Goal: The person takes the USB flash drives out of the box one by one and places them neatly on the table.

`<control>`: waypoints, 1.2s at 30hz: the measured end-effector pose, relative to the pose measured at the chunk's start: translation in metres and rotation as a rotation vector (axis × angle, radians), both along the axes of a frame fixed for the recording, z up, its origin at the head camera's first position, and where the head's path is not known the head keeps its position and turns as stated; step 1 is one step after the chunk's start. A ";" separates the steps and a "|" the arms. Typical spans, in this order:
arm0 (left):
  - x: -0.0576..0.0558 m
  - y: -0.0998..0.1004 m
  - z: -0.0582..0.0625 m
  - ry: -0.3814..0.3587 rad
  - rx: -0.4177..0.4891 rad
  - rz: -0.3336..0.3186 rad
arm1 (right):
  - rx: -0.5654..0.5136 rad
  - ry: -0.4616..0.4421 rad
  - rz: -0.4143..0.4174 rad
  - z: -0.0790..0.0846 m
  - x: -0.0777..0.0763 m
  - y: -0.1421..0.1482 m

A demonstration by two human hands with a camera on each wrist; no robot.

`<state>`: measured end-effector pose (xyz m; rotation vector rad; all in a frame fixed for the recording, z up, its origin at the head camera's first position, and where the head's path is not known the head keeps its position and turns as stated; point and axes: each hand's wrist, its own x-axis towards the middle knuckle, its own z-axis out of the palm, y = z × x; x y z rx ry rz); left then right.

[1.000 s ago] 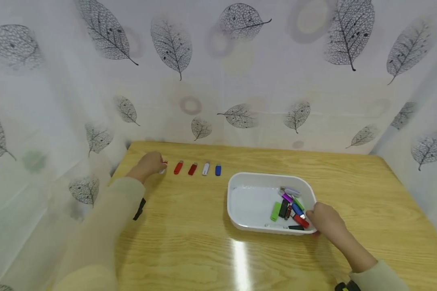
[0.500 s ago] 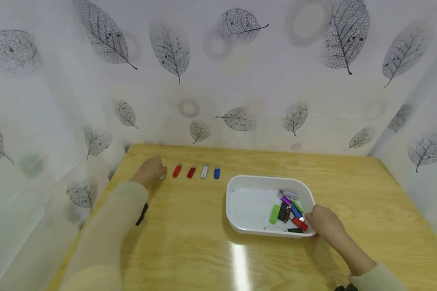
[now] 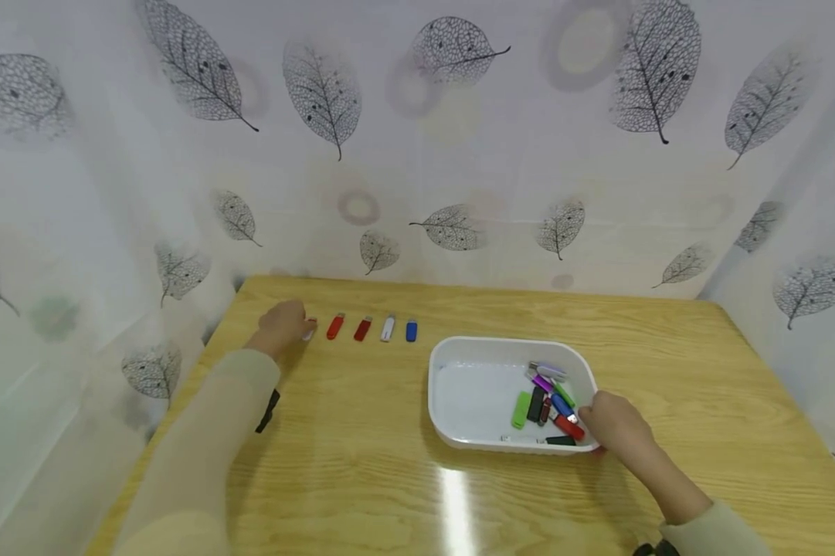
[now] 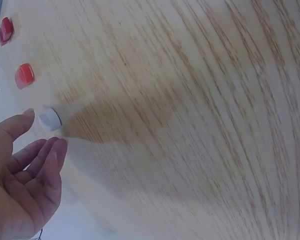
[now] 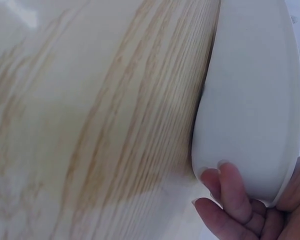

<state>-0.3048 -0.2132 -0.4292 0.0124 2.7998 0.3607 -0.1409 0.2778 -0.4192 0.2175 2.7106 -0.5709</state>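
Observation:
In the left wrist view, a white USB stick (image 4: 50, 120) lies on the wooden table between the spread thumb and fingertips of my left hand (image 3: 281, 326). The head view shows this stick's red part beside the fingers. To its right, in a row, lie a red USB stick (image 3: 335, 327), a dark red one (image 3: 363, 329), a white one (image 3: 388, 328) and a blue one (image 3: 412, 330). My right hand (image 3: 619, 425) grips the near right corner of a white plastic basin (image 3: 459, 444), thumb over the rim, fingers curled beneath in the right wrist view (image 5: 235, 200).
Inside the basin, toward its right side, lies a loose heap of several USB sticks, among them a light green one (image 3: 521, 409), a purple one (image 3: 542, 383) and a red one (image 3: 568, 427). A leaf-print curtain (image 3: 389, 154) borders the wooden table (image 3: 347, 463).
My left fingers have drawn back slightly from the leftmost stick, showing more of it. The right hand keeps its grip on the basin. The head view has shifted a little.

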 end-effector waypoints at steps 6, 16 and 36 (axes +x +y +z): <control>0.006 -0.008 0.004 0.019 -0.010 0.019 | 0.011 -0.002 0.003 0.000 0.000 -0.003; 0.029 -0.001 0.012 0.080 0.029 -0.058 | 0.010 -0.012 -0.012 -0.001 0.004 -0.004; 0.058 0.082 0.043 0.222 0.244 -0.246 | 0.013 -0.060 -0.047 0.003 0.000 -0.003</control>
